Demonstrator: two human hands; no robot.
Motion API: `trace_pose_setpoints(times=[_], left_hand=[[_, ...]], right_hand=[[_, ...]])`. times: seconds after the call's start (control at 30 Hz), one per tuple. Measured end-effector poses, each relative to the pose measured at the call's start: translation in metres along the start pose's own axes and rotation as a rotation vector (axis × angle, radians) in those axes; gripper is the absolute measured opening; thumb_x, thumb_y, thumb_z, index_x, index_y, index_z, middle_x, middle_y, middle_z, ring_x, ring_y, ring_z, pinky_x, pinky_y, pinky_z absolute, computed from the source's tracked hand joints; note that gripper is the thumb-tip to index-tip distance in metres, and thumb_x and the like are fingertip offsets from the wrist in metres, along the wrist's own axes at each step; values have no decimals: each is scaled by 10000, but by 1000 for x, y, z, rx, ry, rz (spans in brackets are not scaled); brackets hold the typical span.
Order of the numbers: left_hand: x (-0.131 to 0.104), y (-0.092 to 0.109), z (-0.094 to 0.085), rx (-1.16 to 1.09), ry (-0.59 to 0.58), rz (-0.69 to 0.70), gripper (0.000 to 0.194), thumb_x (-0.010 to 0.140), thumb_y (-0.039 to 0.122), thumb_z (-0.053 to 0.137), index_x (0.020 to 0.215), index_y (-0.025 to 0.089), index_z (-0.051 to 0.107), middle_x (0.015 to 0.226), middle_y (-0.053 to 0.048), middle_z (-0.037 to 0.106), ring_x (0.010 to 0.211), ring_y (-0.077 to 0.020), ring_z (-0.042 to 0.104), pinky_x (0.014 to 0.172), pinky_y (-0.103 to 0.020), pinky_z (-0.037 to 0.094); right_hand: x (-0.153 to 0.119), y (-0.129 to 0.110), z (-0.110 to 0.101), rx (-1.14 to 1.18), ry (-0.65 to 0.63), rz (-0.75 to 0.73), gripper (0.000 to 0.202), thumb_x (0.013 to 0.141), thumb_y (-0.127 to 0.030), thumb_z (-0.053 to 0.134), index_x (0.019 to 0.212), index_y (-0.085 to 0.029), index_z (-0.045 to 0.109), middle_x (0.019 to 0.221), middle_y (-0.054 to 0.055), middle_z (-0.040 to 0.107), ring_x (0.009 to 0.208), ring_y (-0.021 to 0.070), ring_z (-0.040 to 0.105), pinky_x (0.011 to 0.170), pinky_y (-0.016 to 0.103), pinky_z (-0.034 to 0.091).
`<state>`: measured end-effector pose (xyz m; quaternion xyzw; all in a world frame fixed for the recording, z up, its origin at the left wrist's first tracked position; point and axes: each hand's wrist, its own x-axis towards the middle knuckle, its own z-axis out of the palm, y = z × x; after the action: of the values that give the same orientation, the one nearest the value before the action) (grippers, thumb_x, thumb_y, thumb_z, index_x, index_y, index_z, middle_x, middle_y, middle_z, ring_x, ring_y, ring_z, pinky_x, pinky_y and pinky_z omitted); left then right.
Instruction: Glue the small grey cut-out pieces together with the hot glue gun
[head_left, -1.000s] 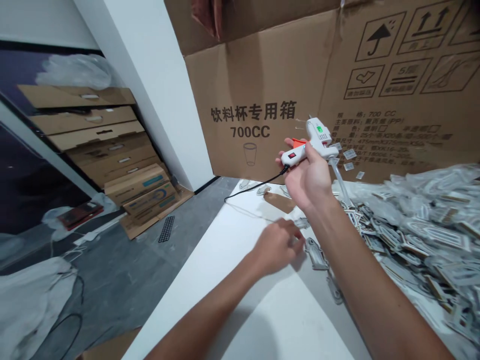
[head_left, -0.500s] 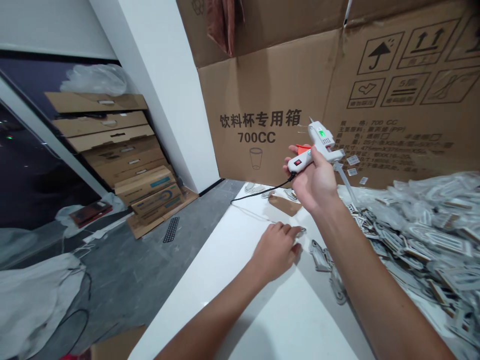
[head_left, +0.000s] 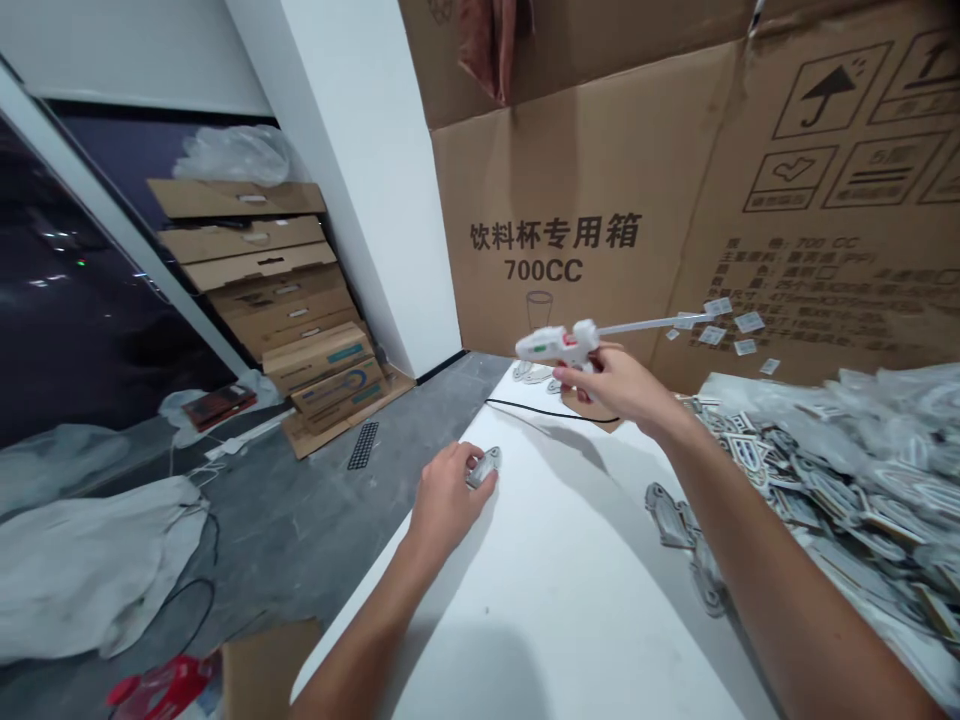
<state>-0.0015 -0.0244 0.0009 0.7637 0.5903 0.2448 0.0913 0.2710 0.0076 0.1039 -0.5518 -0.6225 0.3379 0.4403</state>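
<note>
Glue gun (head_left: 559,346), white with a small green patch on its side, is up in the air over the far part of the white table (head_left: 570,560), gripped in the right hand (head_left: 630,385). Its front end points to the left, and a clear glue stick (head_left: 652,325) juts out of its back toward the big printed carton (head_left: 562,170). The fingers are wrapped around the handle from below; I can't tell from here whether the trigger is squeezed.

Over at the table's left edge, the left hand (head_left: 448,492) pinches a small grey-and-white piece (head_left: 486,465) between thumb and fingers, low down by the tabletop. A black cord (head_left: 551,410) runs across the table beyond that hand, near a flat brown cardboard scrap (head_left: 589,407) under the right hand.

More grey pieces (head_left: 671,516) lie on the table just left of the right forearm, and a big heap of similar parts (head_left: 832,490), some in clear plastic, fills the right side. Small clear squares (head_left: 712,335) dot the carton's face, and a reddish-brown cloth (head_left: 486,50) hangs above. Off to the left, flat boxes (head_left: 262,270) stand stacked beside the white pillar (head_left: 375,180).
</note>
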Motion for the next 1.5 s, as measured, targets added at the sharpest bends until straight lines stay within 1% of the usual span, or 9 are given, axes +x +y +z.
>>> trace_pose_setpoints(times=[0.1,0.2,0.33,0.53,0.7,0.83,0.93,1.1,1.5], left_hand=[[-4,-2,0,3,7,-18,281,849,360,783,1093,247,702,1045,-38,732,991,-248,685,863,-354,484],[-6,-1,-2,2,-34,18,360,812,317,791,1157,260,704,1114,-47,734,1074,-269,678,886,-361,481],[-3,-5,-3,-25,-46,31,335,808,244,773,1139,261,723,1065,-31,744,985,-234,694,854,-343,478],[1,-10,3,-91,-31,-17,426,800,405,853,1163,228,719,1030,-19,739,849,-194,670,842,-345,474],[2,-12,5,-92,-27,-32,360,808,376,835,1121,224,743,929,-8,736,854,-199,670,802,-329,459],[2,-13,7,-83,-36,-39,371,810,395,821,1137,235,746,904,-7,741,839,-202,677,771,-317,450],[2,-13,8,-92,-39,-52,383,801,402,822,1141,242,747,910,-5,746,836,-201,681,758,-312,448],[2,-13,9,-85,-31,-52,385,797,400,820,1141,245,744,896,1,745,832,-204,679,747,-314,440],[1,-11,8,-83,-31,-53,382,807,398,810,1145,240,730,911,-4,749,838,-205,679,762,-312,441]], right_hand=[[-2,7,7,-315,-253,27,186,896,-360,709,829,-187,688,784,52,734,643,171,625,596,291,453],[-2,10,13,-420,-402,52,177,908,-352,670,821,-199,654,795,47,737,672,182,645,607,292,447],[-1,13,15,-528,-401,24,213,904,-400,668,817,-206,650,918,71,731,795,212,669,657,299,465],[0,16,25,-619,-474,31,261,907,-449,669,800,-213,699,940,85,711,861,237,660,653,302,439],[-1,16,34,-641,-494,3,263,927,-434,650,813,-205,707,1013,97,700,974,255,655,714,298,444],[-3,11,38,-682,-504,31,238,939,-403,647,821,-201,694,1029,106,697,962,258,658,714,303,434],[-6,7,40,-734,-505,16,207,951,-354,635,810,-205,661,971,98,707,946,255,663,737,301,429],[-12,2,43,-788,-492,10,219,964,-312,600,771,-209,606,924,95,712,832,238,653,682,305,404],[-13,1,45,-772,-477,4,187,961,-270,599,787,-205,614,934,104,723,795,235,653,652,316,394]])
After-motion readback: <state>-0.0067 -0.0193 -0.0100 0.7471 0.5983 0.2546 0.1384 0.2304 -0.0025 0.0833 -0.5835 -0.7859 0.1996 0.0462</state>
